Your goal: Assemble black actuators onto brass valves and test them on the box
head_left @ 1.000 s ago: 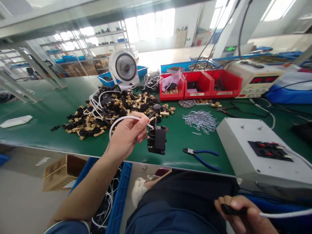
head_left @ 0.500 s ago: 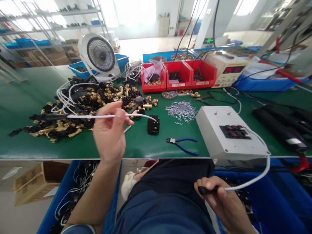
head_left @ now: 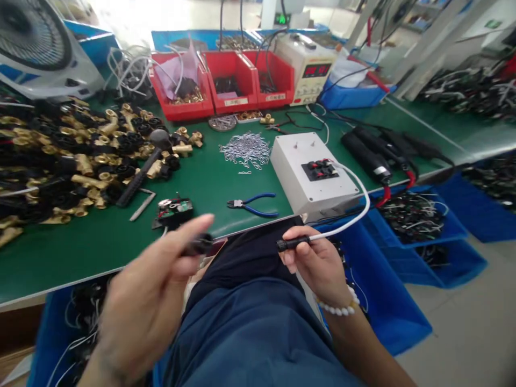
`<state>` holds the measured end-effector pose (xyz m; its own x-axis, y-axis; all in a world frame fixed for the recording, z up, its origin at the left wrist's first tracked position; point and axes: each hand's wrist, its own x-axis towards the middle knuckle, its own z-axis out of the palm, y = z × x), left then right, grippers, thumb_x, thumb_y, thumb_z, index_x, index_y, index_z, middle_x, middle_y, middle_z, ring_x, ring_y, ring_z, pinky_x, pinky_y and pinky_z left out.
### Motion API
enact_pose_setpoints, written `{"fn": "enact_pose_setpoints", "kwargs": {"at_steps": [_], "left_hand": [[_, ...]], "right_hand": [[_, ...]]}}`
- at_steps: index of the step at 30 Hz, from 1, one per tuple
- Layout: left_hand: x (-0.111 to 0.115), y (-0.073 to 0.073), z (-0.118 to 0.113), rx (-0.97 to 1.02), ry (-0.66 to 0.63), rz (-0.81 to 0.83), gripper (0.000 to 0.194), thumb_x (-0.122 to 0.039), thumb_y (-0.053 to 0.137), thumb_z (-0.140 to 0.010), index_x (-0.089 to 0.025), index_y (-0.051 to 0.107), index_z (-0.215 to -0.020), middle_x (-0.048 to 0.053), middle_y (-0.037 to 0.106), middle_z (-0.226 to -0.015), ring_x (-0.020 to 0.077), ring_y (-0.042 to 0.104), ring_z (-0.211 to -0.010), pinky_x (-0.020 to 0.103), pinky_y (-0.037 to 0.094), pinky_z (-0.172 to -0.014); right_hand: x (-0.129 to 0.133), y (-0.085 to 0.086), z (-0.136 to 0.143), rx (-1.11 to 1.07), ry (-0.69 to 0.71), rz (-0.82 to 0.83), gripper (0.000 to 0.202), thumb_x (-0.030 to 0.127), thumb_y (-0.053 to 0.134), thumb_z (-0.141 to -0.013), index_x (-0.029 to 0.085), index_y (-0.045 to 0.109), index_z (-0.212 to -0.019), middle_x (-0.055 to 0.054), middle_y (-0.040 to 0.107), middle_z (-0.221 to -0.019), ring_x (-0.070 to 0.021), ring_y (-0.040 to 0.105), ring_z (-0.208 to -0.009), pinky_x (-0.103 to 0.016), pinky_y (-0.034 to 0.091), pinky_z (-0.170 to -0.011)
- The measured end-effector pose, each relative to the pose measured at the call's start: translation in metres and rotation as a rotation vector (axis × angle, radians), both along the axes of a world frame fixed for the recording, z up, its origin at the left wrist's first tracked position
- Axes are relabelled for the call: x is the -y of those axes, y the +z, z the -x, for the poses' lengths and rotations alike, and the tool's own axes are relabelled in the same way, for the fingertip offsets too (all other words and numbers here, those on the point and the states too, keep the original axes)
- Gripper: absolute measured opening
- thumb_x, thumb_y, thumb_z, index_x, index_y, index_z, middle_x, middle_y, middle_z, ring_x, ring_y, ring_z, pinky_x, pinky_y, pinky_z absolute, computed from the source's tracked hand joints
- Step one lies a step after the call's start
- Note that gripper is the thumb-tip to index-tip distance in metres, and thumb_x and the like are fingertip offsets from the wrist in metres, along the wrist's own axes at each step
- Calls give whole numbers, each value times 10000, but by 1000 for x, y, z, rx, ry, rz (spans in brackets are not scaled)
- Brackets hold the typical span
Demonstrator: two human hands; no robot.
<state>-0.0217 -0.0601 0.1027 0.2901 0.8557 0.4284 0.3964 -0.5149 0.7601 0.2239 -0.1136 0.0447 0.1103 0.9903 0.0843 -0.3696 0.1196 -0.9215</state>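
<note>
My left hand (head_left: 151,290), blurred by motion, is closed on a black cable connector (head_left: 200,244) in front of the bench edge. My right hand (head_left: 316,260) pinches another black cable connector (head_left: 288,244), whose thick white cable (head_left: 358,215) curves up to the grey metal box (head_left: 314,177). The two connectors face each other with a gap between them. Just beyond my left hand, a small black housing (head_left: 174,212) lies on the green bench (head_left: 209,188), its circuit board and wires facing up. Blue-handled cutting pliers (head_left: 253,204) rest to the right of it.
Brass and black valve parts (head_left: 88,166) are heaped at left, with a hammer (head_left: 139,172) against them. Wire clips (head_left: 245,149) lie mid-bench. Behind are red bins (head_left: 185,110), a power supply (head_left: 308,70) and a fan (head_left: 36,48). Blue crates (head_left: 403,322) stand below the bench.
The left hand has come down and nearer, now with a connector instead of the white cable between its fingers. The black housing has turned over. The view has swung right.
</note>
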Motion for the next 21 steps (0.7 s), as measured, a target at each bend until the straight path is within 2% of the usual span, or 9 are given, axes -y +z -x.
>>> {"fn": "enact_pose_setpoints", "kwargs": {"at_steps": [2,4,8,11,14,17,21], "left_hand": [[4,-9,-19,-99,-129,-18,279,-296,594,-988,-308,722,-1236,0,784,-993,172,742,-830,235,591,-691],[5,-16,-32,-180,-183,-56,269,-249,576,-1000,-237,720,-1227,14,775,-941,151,735,-777,212,575,-696],[4,-20,-43,-245,-172,-116,272,-237,547,-1022,-149,705,-1224,24,718,-834,127,687,-676,199,527,-631],[4,-19,-45,-282,-167,-167,293,-231,509,-1036,-121,694,-1235,20,683,-794,127,660,-647,207,505,-598],[5,-19,-45,-299,-147,-179,299,-240,488,-1044,-131,676,-1250,29,710,-833,146,687,-703,223,524,-636],[7,-21,-45,-255,-132,-140,236,-288,524,-1038,-153,681,-1151,42,776,-936,161,744,-812,225,554,-722],[8,-20,-44,-251,-150,-145,243,-325,509,-1046,-167,694,-1041,35,800,-908,164,762,-773,232,551,-685]], "right_hand": [[1,4,1,61,-26,-31,286,459,731,-932,185,696,-1008,11,614,-641,-91,552,-529,-204,443,-513],[3,7,3,102,-68,-39,299,477,714,-941,184,685,-997,11,615,-646,-92,552,-530,-207,454,-509],[5,10,5,139,-158,-37,300,486,708,-944,191,694,-996,19,598,-644,-89,544,-536,-206,460,-513],[4,11,7,139,-166,-50,255,448,705,-956,200,709,-1012,18,611,-660,-82,556,-554,-191,461,-522],[3,12,9,134,-149,-53,223,430,707,-960,212,715,-1004,20,628,-668,-71,557,-554,-177,460,-527],[2,13,10,157,-157,-45,249,451,716,-947,206,712,-992,18,630,-661,-76,555,-543,-180,461,-513],[2,14,9,175,-194,-30,273,471,717,-940,203,712,-995,12,630,-664,-82,558,-537,-188,469,-503]]}}
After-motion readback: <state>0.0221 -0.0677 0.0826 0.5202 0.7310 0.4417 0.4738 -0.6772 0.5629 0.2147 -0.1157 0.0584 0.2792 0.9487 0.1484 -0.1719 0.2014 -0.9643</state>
